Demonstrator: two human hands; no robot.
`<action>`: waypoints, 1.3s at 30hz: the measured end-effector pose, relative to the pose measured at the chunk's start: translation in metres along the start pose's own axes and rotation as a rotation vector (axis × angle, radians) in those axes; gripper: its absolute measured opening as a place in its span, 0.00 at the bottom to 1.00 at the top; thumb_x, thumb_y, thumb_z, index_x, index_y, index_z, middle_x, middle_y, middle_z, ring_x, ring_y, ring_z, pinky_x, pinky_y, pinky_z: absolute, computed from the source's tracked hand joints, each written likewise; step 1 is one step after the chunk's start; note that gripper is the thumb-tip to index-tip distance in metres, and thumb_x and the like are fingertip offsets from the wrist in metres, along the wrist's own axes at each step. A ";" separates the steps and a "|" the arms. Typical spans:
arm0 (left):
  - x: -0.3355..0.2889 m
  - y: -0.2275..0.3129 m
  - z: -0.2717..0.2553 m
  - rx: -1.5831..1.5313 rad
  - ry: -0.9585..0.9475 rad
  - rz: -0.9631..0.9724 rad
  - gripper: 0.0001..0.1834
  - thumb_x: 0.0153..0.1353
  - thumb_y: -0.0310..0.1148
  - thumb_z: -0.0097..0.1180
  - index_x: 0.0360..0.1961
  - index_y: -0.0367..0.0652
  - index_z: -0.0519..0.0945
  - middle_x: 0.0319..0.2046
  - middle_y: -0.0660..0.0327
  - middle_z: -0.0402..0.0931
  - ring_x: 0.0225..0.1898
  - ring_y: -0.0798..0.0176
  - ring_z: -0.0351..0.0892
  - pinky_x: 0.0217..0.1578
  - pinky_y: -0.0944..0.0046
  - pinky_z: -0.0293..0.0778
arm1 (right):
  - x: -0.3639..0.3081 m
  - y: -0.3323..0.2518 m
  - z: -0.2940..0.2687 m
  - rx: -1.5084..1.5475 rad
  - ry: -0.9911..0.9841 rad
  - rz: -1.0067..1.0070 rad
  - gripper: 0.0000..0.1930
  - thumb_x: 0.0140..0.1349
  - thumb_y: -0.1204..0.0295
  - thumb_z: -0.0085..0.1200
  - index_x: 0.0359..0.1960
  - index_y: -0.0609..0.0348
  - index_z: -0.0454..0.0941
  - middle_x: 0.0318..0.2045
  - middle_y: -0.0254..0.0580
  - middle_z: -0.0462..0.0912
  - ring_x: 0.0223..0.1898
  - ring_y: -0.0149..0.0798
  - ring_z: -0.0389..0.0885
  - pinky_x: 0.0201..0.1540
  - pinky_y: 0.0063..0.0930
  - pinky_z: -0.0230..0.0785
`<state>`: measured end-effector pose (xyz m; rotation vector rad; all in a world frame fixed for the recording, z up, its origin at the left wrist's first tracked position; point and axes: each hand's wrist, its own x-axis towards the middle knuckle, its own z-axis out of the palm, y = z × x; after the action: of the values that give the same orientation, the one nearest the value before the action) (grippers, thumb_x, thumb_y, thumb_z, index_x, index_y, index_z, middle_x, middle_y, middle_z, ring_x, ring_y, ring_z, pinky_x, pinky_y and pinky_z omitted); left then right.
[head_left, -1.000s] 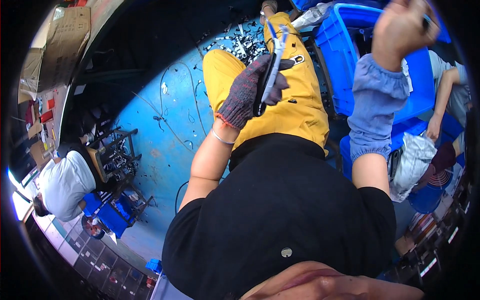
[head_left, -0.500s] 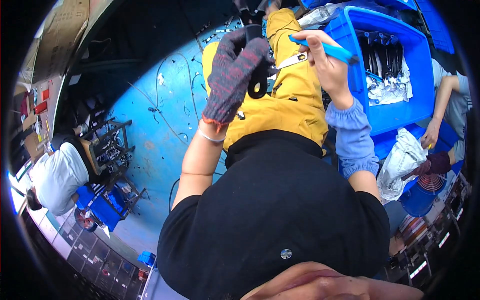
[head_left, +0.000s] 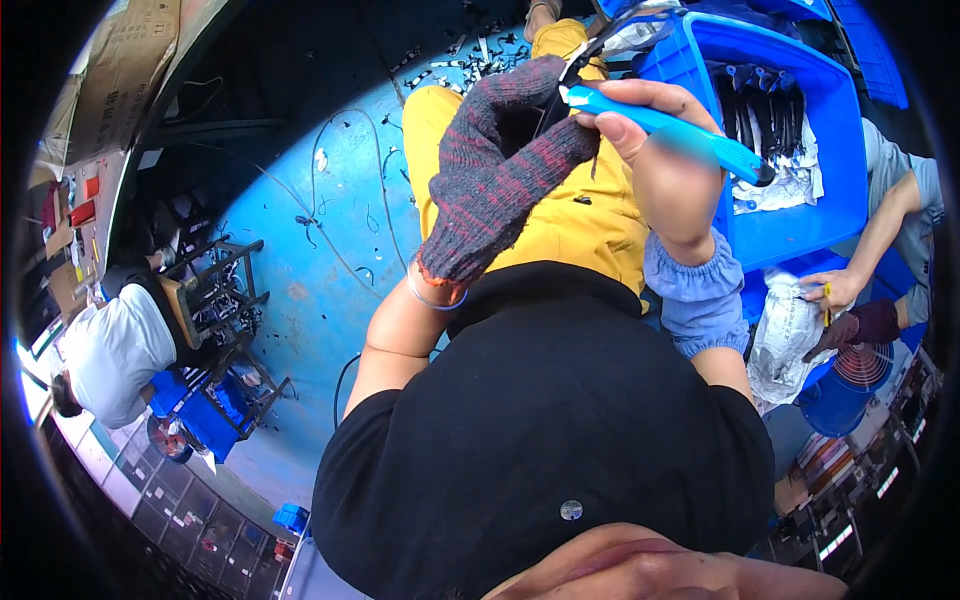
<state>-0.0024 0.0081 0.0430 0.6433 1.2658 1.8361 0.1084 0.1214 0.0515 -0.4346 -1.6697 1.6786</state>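
My left hand (head_left: 500,165), in a dark grey and red knitted glove, is closed around a long black part (head_left: 578,62). Much of that part is hidden by the glove, so its exact kind is unclear. My bare right hand (head_left: 680,190) grips a bright blue utility knife (head_left: 690,128), its front end against the black part beside the gloved fingertips. The knife's dark rear end points toward the right. Both hands meet above my yellow trousers (head_left: 580,230).
A blue bin (head_left: 800,225) at the right holds several black parts (head_left: 770,100) on white wrapping. A co-worker's hand (head_left: 838,288) is beside a white bag (head_left: 785,340). Black scraps (head_left: 480,65) litter the blue floor (head_left: 310,290). Another person (head_left: 120,345) sits at the far left.
My hands have come together, the left moving right and the right turning the knife onto the black part. The black part has swung up and right. The co-worker's hand has shifted over the bag.
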 end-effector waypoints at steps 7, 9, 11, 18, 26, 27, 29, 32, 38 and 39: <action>0.002 -0.011 0.010 0.221 0.087 0.215 0.23 0.52 0.21 0.66 0.51 0.39 0.75 0.49 0.56 0.74 0.47 0.64 0.77 0.49 0.66 0.75 | -0.001 0.001 -0.001 0.152 0.035 -0.013 0.12 0.58 0.79 0.60 0.43 0.69 0.77 0.36 0.48 0.83 0.37 0.36 0.84 0.44 0.23 0.77; 0.005 -0.016 0.008 0.506 0.138 0.400 0.24 0.51 0.21 0.67 0.50 0.39 0.75 0.48 0.56 0.73 0.46 0.64 0.78 0.47 0.67 0.75 | -0.002 0.005 0.002 0.220 0.060 -0.005 0.11 0.58 0.79 0.60 0.43 0.69 0.77 0.36 0.49 0.83 0.37 0.36 0.84 0.44 0.23 0.78; 0.007 -0.019 0.004 0.674 0.176 0.520 0.25 0.48 0.21 0.68 0.49 0.39 0.76 0.46 0.56 0.72 0.44 0.64 0.78 0.44 0.68 0.76 | -0.001 0.010 0.003 0.259 0.086 0.026 0.11 0.59 0.79 0.60 0.42 0.69 0.77 0.35 0.48 0.84 0.37 0.36 0.84 0.43 0.24 0.78; 0.000 -0.005 -0.007 0.245 -0.013 -0.012 0.24 0.52 0.25 0.66 0.52 0.39 0.75 0.44 0.60 0.76 0.42 0.69 0.78 0.44 0.68 0.75 | 0.007 0.018 -0.017 0.455 0.038 0.452 0.12 0.59 0.72 0.62 0.42 0.65 0.80 0.35 0.43 0.83 0.35 0.35 0.84 0.43 0.24 0.76; 0.002 0.011 -0.001 0.113 -0.042 -0.268 0.24 0.53 0.26 0.66 0.53 0.38 0.75 0.43 0.60 0.78 0.44 0.69 0.77 0.48 0.68 0.74 | 0.005 0.004 -0.022 0.363 0.029 0.375 0.12 0.59 0.71 0.62 0.42 0.63 0.81 0.35 0.43 0.84 0.36 0.35 0.84 0.42 0.23 0.76; 0.001 0.009 -0.001 0.106 -0.055 -0.281 0.24 0.53 0.26 0.66 0.53 0.38 0.75 0.43 0.60 0.78 0.44 0.69 0.77 0.48 0.68 0.74 | 0.005 0.005 -0.022 0.321 0.027 0.341 0.12 0.59 0.71 0.62 0.42 0.63 0.81 0.35 0.43 0.84 0.35 0.35 0.84 0.42 0.23 0.77; -0.001 0.001 -0.001 0.154 -0.006 -0.207 0.24 0.52 0.24 0.66 0.52 0.38 0.75 0.44 0.61 0.76 0.43 0.69 0.78 0.46 0.69 0.74 | 0.005 0.009 -0.023 0.320 0.030 0.329 0.12 0.59 0.71 0.62 0.42 0.64 0.80 0.35 0.44 0.84 0.36 0.36 0.85 0.42 0.24 0.77; 0.001 -0.014 -0.003 0.209 -0.007 0.025 0.24 0.51 0.21 0.66 0.51 0.38 0.76 0.45 0.61 0.74 0.43 0.67 0.78 0.45 0.68 0.75 | 0.004 0.023 -0.026 0.400 0.045 0.368 0.12 0.59 0.71 0.61 0.43 0.64 0.80 0.35 0.45 0.84 0.36 0.37 0.85 0.44 0.26 0.78; 0.002 -0.020 0.002 0.286 0.017 0.276 0.26 0.49 0.18 0.65 0.52 0.40 0.76 0.43 0.59 0.75 0.41 0.65 0.78 0.41 0.68 0.76 | 0.007 0.055 -0.026 0.521 0.106 0.661 0.13 0.60 0.69 0.60 0.43 0.66 0.78 0.35 0.47 0.83 0.39 0.41 0.85 0.44 0.30 0.79; 0.001 -0.016 0.006 0.178 0.000 0.317 0.25 0.52 0.23 0.64 0.54 0.39 0.74 0.42 0.57 0.76 0.39 0.65 0.79 0.39 0.68 0.76 | 0.008 0.055 -0.026 0.589 0.201 0.780 0.13 0.61 0.69 0.59 0.43 0.65 0.78 0.35 0.47 0.83 0.40 0.39 0.84 0.43 0.29 0.79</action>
<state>0.0070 0.0146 0.0299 0.9886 1.4008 1.9875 0.1068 0.1507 -0.0026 -0.9919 -0.8102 2.4632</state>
